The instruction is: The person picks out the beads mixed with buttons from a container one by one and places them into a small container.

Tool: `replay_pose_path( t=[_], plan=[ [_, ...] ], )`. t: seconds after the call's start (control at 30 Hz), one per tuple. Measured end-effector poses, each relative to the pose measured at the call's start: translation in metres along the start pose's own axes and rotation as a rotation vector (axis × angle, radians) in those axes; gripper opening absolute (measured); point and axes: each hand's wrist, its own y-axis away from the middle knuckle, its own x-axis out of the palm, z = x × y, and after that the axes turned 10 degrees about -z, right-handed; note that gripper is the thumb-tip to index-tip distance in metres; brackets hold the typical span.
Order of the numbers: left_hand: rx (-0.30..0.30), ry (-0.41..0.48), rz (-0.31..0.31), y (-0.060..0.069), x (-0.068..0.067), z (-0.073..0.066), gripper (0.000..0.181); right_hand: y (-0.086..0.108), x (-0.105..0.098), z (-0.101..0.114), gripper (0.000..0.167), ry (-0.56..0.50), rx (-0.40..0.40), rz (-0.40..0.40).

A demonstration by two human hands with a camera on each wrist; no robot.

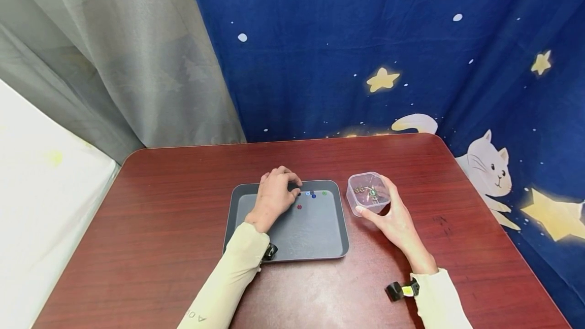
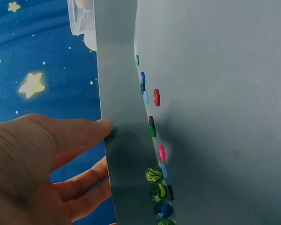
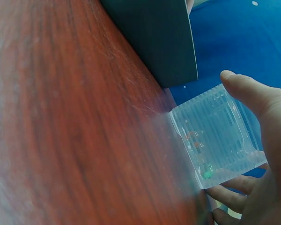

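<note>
One table [image 1: 173, 207], one tray [image 1: 306, 240], one box [image 1: 353, 203], one left hand [image 1: 274, 194], one right hand [image 1: 396, 221], two wrist cameras [image 1: 394, 291]; the left wrist view shows ten discs [image 2: 157, 97], four marbles [image 2: 158, 192]; the box's pieces [image 1: 372, 193] are too small to count

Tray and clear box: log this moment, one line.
left hand: at far rim of tray | right hand: grips clear box | tray: buttons, marbles near far side | box: small items inside

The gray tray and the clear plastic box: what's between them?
Only a narrow strip of bare reddish-brown tabletop lies between the gray tray and the clear plastic box, seen in the head view.
</note>
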Motion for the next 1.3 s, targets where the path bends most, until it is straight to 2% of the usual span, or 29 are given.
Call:
replay_pose_path(
  t=[0.47,0.77,1.3],
  plan=[
    [-0.034,-0.021,0.014,0.003,-0.005,0.004,0.018,0.000,-0.001,0.001,0.103,0.011,0.001,0.001],
    [-0.058,-0.040,0.032,0.006,-0.010,0.014,0.024,0.001,-0.001,0.000,0.104,0.012,0.010,0.014],
    [-0.060,-0.091,0.038,0.009,-0.016,0.023,0.031,0.002,-0.001,0.000,0.105,0.019,0.016,0.017]
  ],
)
